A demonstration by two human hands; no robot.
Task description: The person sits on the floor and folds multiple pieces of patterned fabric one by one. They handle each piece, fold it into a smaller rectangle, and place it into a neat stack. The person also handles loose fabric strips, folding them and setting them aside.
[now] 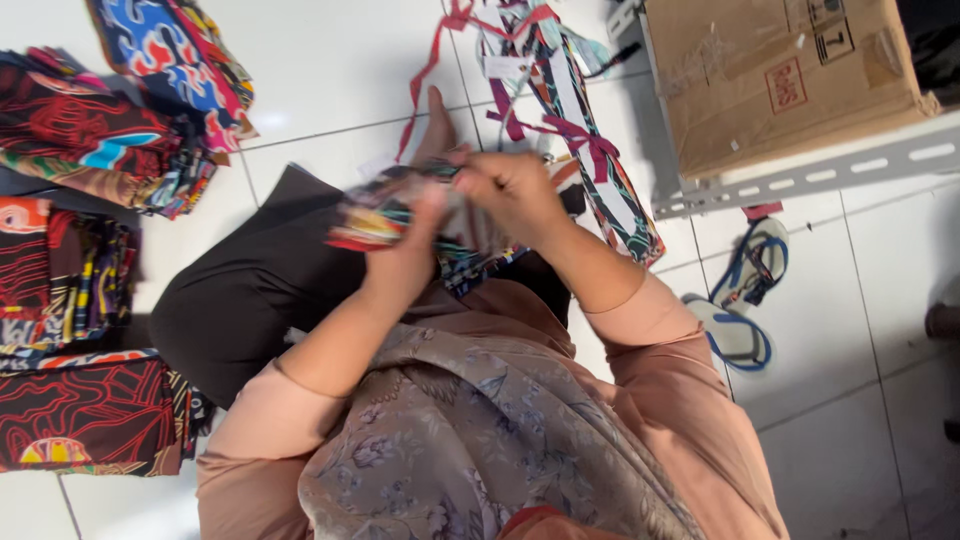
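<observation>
My left hand [405, 252] and my right hand [508, 192] both grip a small folded piece of multicoloured patterned cloth [385, 212] held up in front of me. The cloth hangs over my lap, above my dark trouser leg [245, 290]. My peach sleeves and a grey floral scarf [470, 440] fill the lower part of the view. Motion blur hides the fingers' exact grip.
Stacks of folded patterned fabrics [90, 140] lie on the white tiled floor at the left. Long patterned strips with red ribbons [590, 140] stretch ahead. A cardboard box [770, 70] sits on a metal shelf at the top right, with sandals [745, 300] below.
</observation>
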